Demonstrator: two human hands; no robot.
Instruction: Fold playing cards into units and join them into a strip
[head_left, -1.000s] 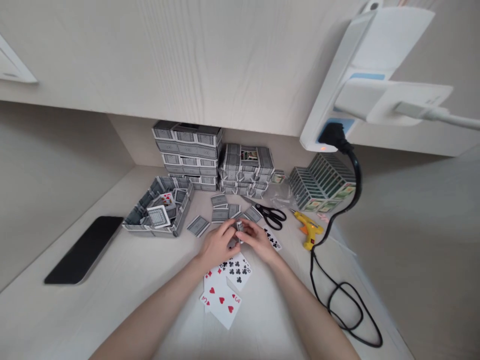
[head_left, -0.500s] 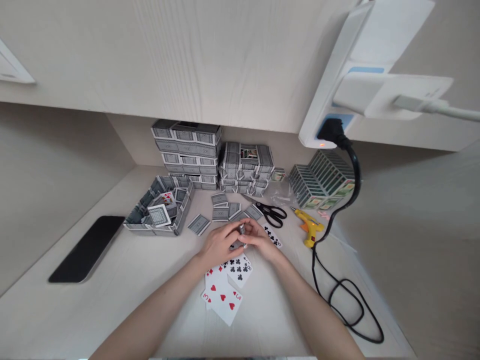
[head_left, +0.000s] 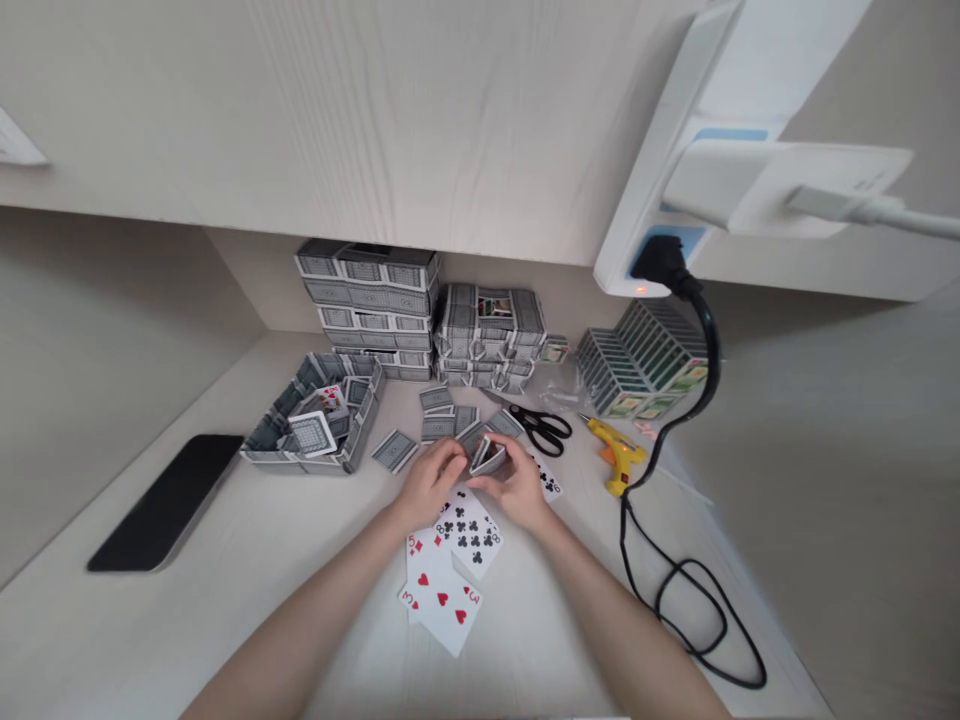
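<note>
A folded playing card (head_left: 490, 458) with a patterned grey back is pinched in my right hand (head_left: 519, 485), between thumb and fingers, its sides bent up. My left hand (head_left: 433, 482) is just left of it, thumb and fingers drawn together; I see nothing between them, and they look apart from the card. Below the hands lie face-up cards: a clubs card (head_left: 471, 535), a diamonds card (head_left: 415, 570) and a three of hearts (head_left: 444, 607). Several folded cards (head_left: 438, 428), backs up, lie beyond the hands. Another clubs card (head_left: 551, 485) is partly hidden behind my right hand.
A card-built tray (head_left: 358, 440) holding loose cards stands left, near a black phone (head_left: 165, 505). Card-built boxes (head_left: 375, 300) are stacked behind. Black-handled scissors (head_left: 546, 432), a yellow glue gun (head_left: 619, 455) and its looping black cord (head_left: 726, 625) lie right, below a power strip (head_left: 637, 255).
My left fingers have drawn away to the left from the folded card, which both hands were around before. The card has opened out and tilted in my right hand.
</note>
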